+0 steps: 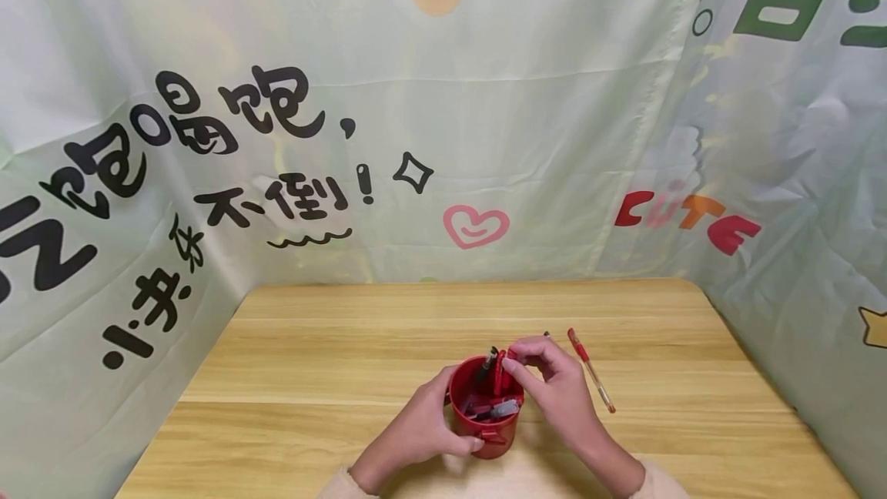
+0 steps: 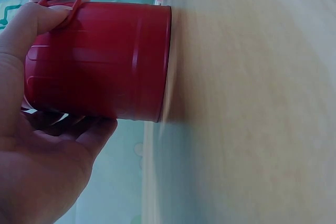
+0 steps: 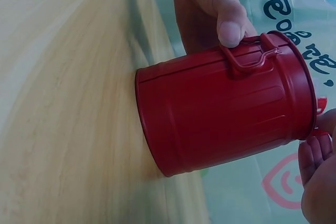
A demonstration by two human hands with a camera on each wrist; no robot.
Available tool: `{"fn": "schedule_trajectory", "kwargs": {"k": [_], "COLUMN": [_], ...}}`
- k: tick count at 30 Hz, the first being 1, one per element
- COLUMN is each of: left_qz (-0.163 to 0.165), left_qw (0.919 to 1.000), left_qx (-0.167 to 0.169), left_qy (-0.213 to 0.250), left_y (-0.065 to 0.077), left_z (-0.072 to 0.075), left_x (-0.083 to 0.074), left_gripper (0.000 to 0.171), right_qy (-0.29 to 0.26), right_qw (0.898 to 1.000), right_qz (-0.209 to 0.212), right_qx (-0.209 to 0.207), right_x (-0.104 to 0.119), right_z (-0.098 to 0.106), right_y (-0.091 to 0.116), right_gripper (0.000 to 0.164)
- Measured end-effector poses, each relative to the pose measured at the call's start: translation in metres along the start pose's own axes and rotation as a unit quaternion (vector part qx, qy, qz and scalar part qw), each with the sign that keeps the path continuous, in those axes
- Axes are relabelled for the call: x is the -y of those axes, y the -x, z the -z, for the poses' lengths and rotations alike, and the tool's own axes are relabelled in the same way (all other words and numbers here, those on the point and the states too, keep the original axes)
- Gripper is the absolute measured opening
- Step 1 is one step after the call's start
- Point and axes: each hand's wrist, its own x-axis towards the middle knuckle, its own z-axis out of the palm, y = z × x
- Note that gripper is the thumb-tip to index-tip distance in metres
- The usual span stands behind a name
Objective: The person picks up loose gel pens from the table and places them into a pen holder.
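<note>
A red metal pail with small wire handles stands on the table, several pens inside it. My left hand grips the pail's side, its thumb at the near handle; the left wrist view shows the fingers round the red wall. At the right of the rim, my right hand pinches a red-capped pen between thumb and fingers. Its lower part is hidden by the pail and hand. Beside it in the pail are a black pen leaning on the far side and a clear-capped pen.
A red-capped pen lies on the wooden table to the right of my right hand. The dark tip of another thing shows just behind that hand. Printed cloth hangs behind the table and at both sides.
</note>
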Motion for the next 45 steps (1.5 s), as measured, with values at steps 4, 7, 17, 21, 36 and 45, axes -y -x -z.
{"fn": "schedule_trajectory", "kwargs": {"k": [4, 7, 17, 21, 36, 45], "left_qz": [0.0, 0.0, -0.001, -0.001, 0.008, 0.007], "left_qw": [1.0, 1.0, 1.0, 1.0, 1.0, 0.9999], "left_qx": [-0.001, -0.001, 0.0, 0.001, 0.0, 0.004], "left_qy": [-0.003, -0.003, -0.001, -0.003, -0.005, 0.007], "left_y": [0.0004, 0.0007, 0.0004, 0.0002, 0.0011, 0.0005], "left_z": [0.0003, 0.0005, 0.0006, 0.0006, 0.0009, 0.0005], "left_x": [-0.0006, -0.0012, -0.0024, -0.0025, -0.0023, -0.0014], "left_gripper": [0.096, 0.096, 0.096, 0.096, 0.097, 0.096], "right_qy": [0.002, 0.008, 0.022, 0.037, 0.057, 0.074], "right_qw": [1.0, 1.0, 1.0, 0.999, 0.996, 0.994], "right_qz": [0.003, -0.002, -0.018, -0.037, -0.059, -0.08], "right_qx": [0.0, 0.0, 0.005, 0.008, 0.026, 0.025], "right_x": [-0.0019, -0.0037, -0.0056, -0.0056, -0.0036, -0.0014], "right_z": [-0.0001, -0.0003, 0.0005, 0.0011, 0.0054, 0.0087], "right_y": [0.0013, 0.0026, 0.0054, 0.0067, 0.0052, 0.0022], "right_gripper": [0.024, 0.023, 0.022, 0.021, 0.017, 0.014]}}
